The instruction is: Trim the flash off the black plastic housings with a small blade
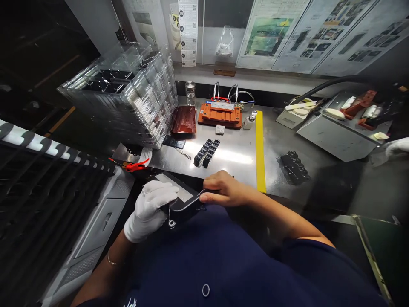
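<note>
A flat black-framed panel (pixel 183 194) with a pale silvery face is held tilted just off the bench's front edge. My left hand (pixel 153 204), in a white glove, wraps around its left side with fingers across the face. My right hand (pixel 223 189), bare, pinches at the panel's right corner; whether a thin tool is also between those fingers cannot be made out. Below the panel a small metal ring (pixel 171 223) hangs by my glove. Beyond my hands, two rows of small black parts (pixel 207 152) lie on the steel bench (pixel 236 170).
Stacked clear plastic trays (pixel 150 94) rise at the left. An orange fixture (pixel 220 114), a glass jar (pixel 190 91) and a small bottle (pixel 249 122) stand at the back. Red-handled pliers (pixel 136 165) lie left; bagged black parts (pixel 294 167) lie right of yellow tape (pixel 260 149). Another person's gloved hand (pixel 398 146) shows far right.
</note>
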Motion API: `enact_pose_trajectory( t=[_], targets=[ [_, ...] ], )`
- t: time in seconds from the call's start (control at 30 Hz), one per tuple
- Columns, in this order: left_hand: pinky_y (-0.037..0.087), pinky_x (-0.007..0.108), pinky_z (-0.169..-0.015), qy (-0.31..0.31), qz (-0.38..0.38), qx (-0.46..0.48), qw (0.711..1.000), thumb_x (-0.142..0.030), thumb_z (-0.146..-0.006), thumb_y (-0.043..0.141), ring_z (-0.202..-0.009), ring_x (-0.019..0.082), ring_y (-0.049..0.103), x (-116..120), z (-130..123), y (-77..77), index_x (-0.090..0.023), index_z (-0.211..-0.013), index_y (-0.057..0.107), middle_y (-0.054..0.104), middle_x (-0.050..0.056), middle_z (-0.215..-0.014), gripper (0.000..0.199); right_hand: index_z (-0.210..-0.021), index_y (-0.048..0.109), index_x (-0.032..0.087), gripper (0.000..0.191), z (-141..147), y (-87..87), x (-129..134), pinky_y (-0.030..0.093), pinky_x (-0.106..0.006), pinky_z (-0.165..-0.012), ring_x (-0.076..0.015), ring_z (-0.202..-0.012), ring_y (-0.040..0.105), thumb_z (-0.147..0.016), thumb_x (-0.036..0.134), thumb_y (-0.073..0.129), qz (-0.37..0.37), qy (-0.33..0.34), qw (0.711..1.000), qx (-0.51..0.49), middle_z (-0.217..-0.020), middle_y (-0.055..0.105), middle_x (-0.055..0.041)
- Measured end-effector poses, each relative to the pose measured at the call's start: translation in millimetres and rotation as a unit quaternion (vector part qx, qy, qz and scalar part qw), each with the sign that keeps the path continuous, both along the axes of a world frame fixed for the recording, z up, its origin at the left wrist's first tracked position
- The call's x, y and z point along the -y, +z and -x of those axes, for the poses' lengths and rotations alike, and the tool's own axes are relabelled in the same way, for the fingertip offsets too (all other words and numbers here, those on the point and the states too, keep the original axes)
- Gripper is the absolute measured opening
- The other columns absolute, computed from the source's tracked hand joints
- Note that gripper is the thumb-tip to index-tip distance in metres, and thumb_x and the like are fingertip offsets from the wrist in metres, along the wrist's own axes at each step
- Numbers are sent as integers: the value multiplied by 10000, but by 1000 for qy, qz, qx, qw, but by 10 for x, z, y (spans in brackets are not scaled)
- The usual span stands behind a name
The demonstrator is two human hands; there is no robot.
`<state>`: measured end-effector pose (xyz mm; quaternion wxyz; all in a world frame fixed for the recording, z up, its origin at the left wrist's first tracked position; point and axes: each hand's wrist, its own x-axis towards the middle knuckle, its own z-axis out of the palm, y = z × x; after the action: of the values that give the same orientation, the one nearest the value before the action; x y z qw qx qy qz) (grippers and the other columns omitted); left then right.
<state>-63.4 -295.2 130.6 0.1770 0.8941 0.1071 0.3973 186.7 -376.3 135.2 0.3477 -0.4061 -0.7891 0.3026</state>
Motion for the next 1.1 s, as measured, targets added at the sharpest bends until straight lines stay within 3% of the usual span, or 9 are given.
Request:
enact_pose_trajectory(
  t=[0.17, 0.27, 0.33, 0.4, 0.5, 0.57, 0.77, 0.93, 1.1],
  targets=[
    [542, 348, -839, 4, 18, 8, 1000, -30, -778, 650, -927, 193, 676, -2, 19, -15, -250, -1084, 622, 744, 54, -982, 378, -565, 284, 202, 539, 2, -38, 12, 215, -238, -497, -62, -477, 263, -984, 514, 419, -11, 10, 1000, -17, -542, 256, 69],
    [530, 359, -866, 1, 168, 18, 986, -94, -753, 709, -944, 208, 675, 1, 60, -57, -251, -1070, 665, 740, 51, -1011, 357, -578, 339, 197, 547, 3, -71, -9, 242, -228, -499, -65, -486, 306, -985, 561, 368, -47, -24, 998, -23, -549, 315, 55],
    [535, 354, -840, 8, 352, 4, 936, -205, -728, 773, -920, 223, 680, -4, 83, -91, -220, -1079, 686, 739, 62, -1000, 363, -608, 408, 185, 545, 16, -71, -38, 264, -222, -510, -71, -506, 350, -971, 589, 372, -93, -38, 995, -13, -566, 372, 41],
    [535, 348, -810, 14, 524, -7, 851, -360, -684, 820, -893, 241, 680, -17, 87, -126, -179, -1099, 693, 740, 80, -974, 470, -656, 474, 170, 540, 42, -51, -76, 258, -220, -503, -75, -518, 366, -930, 632, 420, -149, -54, 987, 6, -585, 405, 35],
    [514, 336, -813, -27, 650, -15, 759, -527, -633, 818, -921, 266, 665, -43, 57, -180, -155, -1104, 707, 741, 94, -962, 611, -725, 537, 155, 555, 89, 10, -132, 226, -226, -489, -82, -532, 373, -866, 689, 481, -203, -75, 975, 50, -612, 426, 32],
    [498, 316, -816, -57, 671, -31, 739, -545, -624, 818, -928, 261, 653, -54, 34, -209, -164, -1096, 720, 740, 87, -976, 614, -724, 547, 156, 556, 111, 50, -155, 222, -229, -497, -87, -552, 391, -877, 684, 466, -208, -63, 973, 80, -628, 443, 24],
    [480, 303, -812, -57, 673, -37, 736, -506, -617, 837, -896, 245, 639, -46, 24, -253, -172, -1101, 724, 736, 80, -989, 599, -587, 443, 174, 590, 122, 46, -146, 235, -240, -520, -86, -542, 369, -929, 651, 383, -197, -11, 976, 96, -592, 396, 31],
    [479, 308, -794, -51, 673, -34, 737, -544, -616, 823, -883, 247, 629, -37, 16, -301, -149, -1088, 718, 721, 88, -969, 624, -654, 510, 170, 570, 121, 6, -135, 215, -251, -519, -102, -574, 382, -923, 660, 400, -213, -60, 966, 132, -623, 420, 21],
    [480, 281, -748, -43, 678, -29, 733, -529, -608, 834, -829, 220, 628, -31, -9, -315, -149, -1045, 727, 720, 76, -917, 589, -590, 455, 177, 561, 119, -22, -136, 206, -262, -520, -105, -565, 364, -936, 618, 425, -256, -62, 955, 139, -585, 382, 30]
  ],
)
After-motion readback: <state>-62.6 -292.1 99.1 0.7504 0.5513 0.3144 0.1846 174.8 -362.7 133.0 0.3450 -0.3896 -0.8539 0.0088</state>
